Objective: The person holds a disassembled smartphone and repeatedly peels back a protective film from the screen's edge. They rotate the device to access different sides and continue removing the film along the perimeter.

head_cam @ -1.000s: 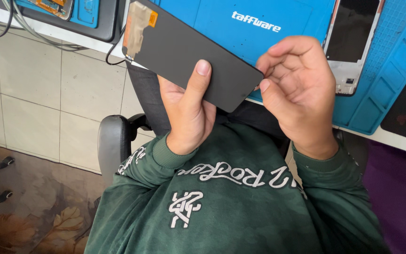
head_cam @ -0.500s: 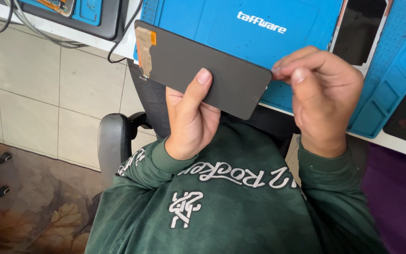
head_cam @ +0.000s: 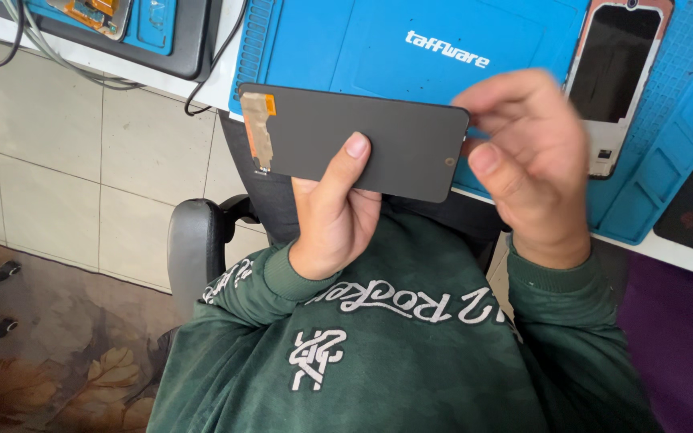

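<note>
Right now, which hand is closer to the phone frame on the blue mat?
Right. The right hand hovers just beside the phone frame; the left hand is farther away, holding the dark screen panel.

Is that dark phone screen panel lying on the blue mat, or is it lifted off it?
Lifted. The left hand holds the screen panel in the air above the lap, thumb across it; the right hand is at its end.
</note>
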